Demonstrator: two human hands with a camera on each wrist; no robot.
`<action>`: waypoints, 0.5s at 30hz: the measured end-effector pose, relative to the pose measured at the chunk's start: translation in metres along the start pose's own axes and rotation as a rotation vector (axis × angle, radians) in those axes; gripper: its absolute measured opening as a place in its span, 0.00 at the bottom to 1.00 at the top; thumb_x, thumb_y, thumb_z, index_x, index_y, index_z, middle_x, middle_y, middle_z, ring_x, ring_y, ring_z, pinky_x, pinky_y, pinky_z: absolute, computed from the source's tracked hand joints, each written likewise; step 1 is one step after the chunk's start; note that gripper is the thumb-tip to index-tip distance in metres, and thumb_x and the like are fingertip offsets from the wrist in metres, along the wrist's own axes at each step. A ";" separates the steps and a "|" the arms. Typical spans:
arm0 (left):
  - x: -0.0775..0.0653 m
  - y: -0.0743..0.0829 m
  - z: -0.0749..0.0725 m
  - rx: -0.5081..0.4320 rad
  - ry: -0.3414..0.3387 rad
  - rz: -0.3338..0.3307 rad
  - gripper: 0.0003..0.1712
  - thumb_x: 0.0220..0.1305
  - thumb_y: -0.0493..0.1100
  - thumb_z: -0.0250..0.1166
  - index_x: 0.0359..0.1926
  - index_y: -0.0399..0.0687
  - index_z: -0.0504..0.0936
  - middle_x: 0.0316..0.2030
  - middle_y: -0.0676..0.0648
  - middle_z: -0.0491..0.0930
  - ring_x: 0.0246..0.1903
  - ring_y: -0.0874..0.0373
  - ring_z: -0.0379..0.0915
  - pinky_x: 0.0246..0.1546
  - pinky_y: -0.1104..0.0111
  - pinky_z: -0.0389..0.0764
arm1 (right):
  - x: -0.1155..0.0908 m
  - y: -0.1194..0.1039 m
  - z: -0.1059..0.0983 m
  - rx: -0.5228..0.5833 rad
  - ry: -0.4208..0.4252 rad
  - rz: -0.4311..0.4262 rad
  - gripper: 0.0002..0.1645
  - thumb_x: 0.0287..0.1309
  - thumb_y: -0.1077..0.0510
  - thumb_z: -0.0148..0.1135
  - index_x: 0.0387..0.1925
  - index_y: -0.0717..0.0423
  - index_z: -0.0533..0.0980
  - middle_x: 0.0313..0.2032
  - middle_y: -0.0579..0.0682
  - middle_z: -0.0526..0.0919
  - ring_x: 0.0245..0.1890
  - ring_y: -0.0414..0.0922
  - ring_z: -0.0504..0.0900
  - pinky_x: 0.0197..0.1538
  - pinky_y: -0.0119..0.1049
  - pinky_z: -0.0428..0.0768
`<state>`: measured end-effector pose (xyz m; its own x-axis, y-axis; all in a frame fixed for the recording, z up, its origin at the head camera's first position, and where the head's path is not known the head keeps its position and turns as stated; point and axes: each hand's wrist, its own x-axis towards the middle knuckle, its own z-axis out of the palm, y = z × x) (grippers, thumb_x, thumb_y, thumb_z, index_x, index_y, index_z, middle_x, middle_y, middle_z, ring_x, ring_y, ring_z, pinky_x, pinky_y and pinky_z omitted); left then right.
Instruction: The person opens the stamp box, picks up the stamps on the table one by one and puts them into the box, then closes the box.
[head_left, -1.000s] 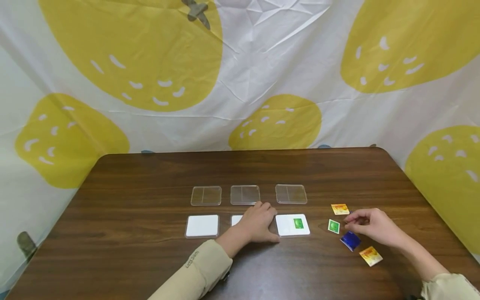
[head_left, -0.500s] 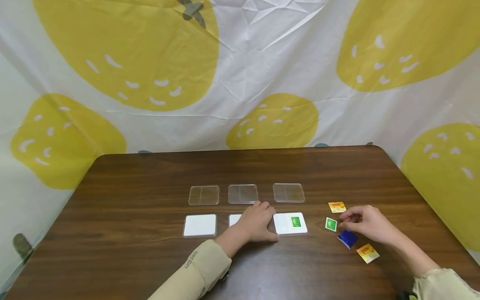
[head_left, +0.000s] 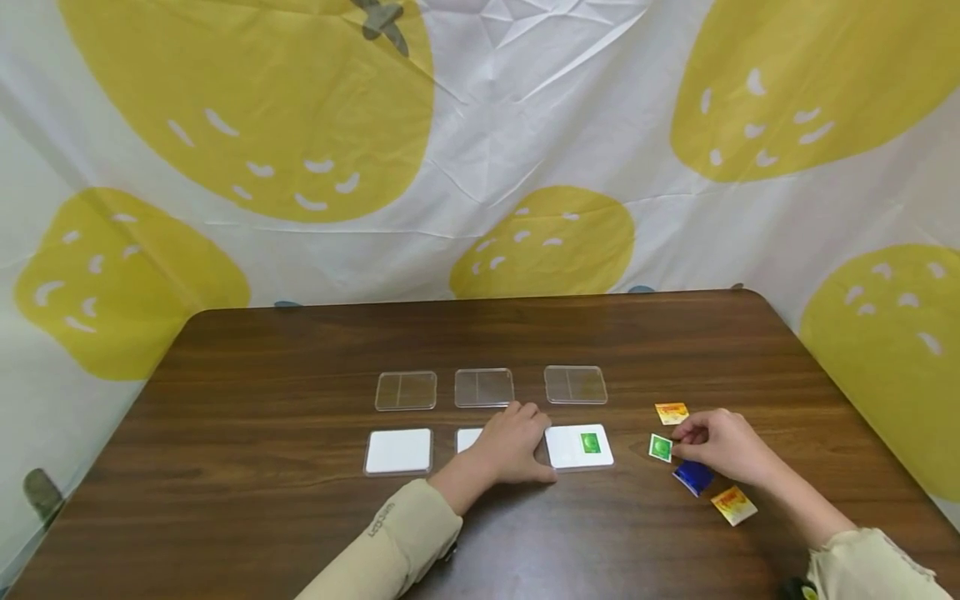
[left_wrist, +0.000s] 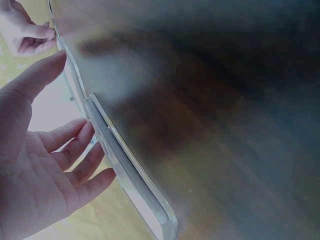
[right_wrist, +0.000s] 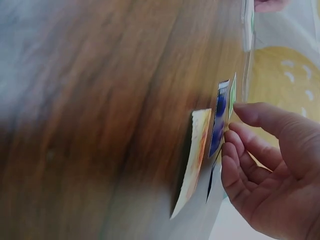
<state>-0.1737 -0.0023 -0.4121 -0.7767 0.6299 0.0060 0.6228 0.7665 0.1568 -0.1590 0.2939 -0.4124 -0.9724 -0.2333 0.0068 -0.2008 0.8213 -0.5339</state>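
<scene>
Here, on a brown wood-grain tabletop, a person in beige sleeves has both hands at work. The right hand is toward the tabletop's right edge, its thumb and forefinger at the right side of a small green square. That grip stands slightly apart, with a narrow gap between the tips of thumb and forefinger in the right wrist view; whether either tip touches the square I cannot tell. The green square lies between the right white card and that hand. Around it are an orange packet, closer to the tabletop's far edge, a blue packet just beside it on the near side, and a second orange packet, the nearest of the group to the person. The left hand spreads over the middle white card, hiding most of it; its grip is apart, thumb well away from the fingers, and the fingertips are close to a clear rim in the left wrist view. To either side lie the left white card and the right white card, the latter bearing a green picture on its right half. Nearer the far edge, three clear plastic pieces lie flat in a row.
</scene>
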 end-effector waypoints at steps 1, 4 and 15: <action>0.000 0.000 0.000 -0.001 -0.001 0.000 0.31 0.41 0.63 0.68 0.41 0.48 0.76 0.37 0.52 0.73 0.40 0.56 0.67 0.36 0.68 0.72 | 0.000 0.000 0.001 -0.005 0.004 0.001 0.08 0.41 0.59 0.70 0.23 0.58 0.79 0.21 0.44 0.78 0.21 0.33 0.73 0.24 0.28 0.72; 0.000 0.000 0.000 -0.002 -0.004 -0.001 0.31 0.41 0.63 0.68 0.42 0.48 0.76 0.38 0.52 0.73 0.40 0.56 0.67 0.36 0.68 0.72 | 0.001 -0.001 0.002 -0.014 0.008 0.008 0.08 0.40 0.59 0.70 0.22 0.58 0.79 0.20 0.44 0.78 0.20 0.33 0.72 0.24 0.28 0.72; 0.000 0.000 -0.001 -0.006 -0.004 -0.006 0.32 0.41 0.63 0.68 0.43 0.48 0.76 0.39 0.51 0.73 0.41 0.56 0.67 0.38 0.68 0.72 | 0.008 -0.003 0.000 -0.053 -0.015 -0.017 0.05 0.37 0.61 0.68 0.19 0.56 0.77 0.18 0.42 0.77 0.18 0.34 0.71 0.23 0.28 0.71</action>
<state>-0.1732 -0.0024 -0.4110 -0.7799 0.6260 0.0013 0.6178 0.7693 0.1628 -0.1659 0.2893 -0.4107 -0.9670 -0.2549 0.0029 -0.2239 0.8435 -0.4882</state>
